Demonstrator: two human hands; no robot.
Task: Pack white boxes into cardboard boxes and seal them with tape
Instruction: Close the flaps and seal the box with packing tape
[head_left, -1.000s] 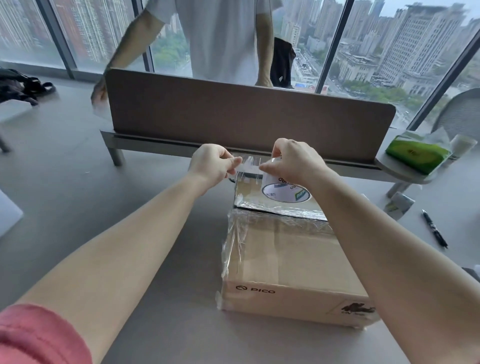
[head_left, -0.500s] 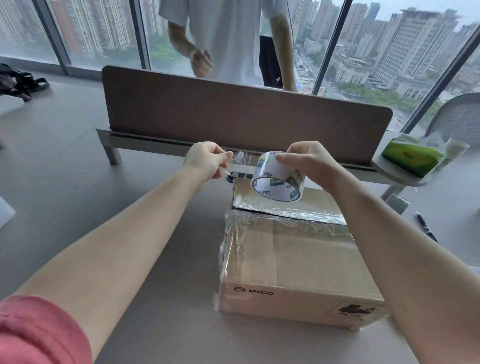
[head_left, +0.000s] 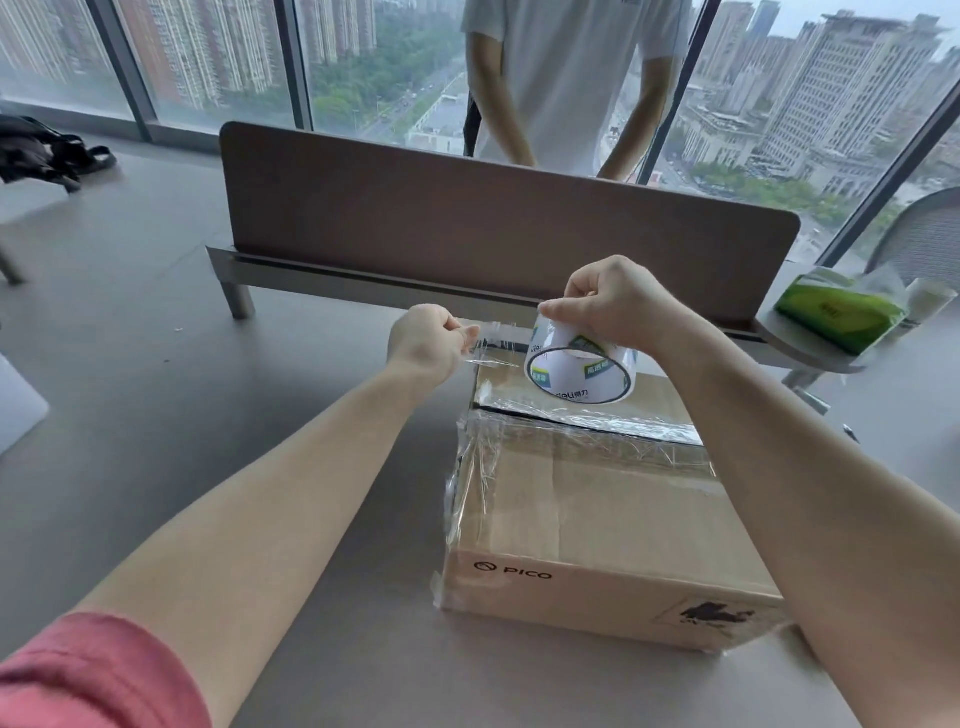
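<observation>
Above the far end of the taped brown cardboard box (head_left: 597, 525), the right hand (head_left: 618, 306) grips a clear tape roll (head_left: 582, 369); the left hand (head_left: 426, 343) pinches its free end.

Your right hand (head_left: 618, 306) covers the top of the tape roll (head_left: 579, 371). The divider panel (head_left: 467, 223) hides the standing person's (head_left: 566, 78) hands, and the top edge cuts off the head.

Both arms reach forward; the left hand (head_left: 423, 343) is closed in a pinch, the right hand (head_left: 613, 304) curled in a grip.
</observation>
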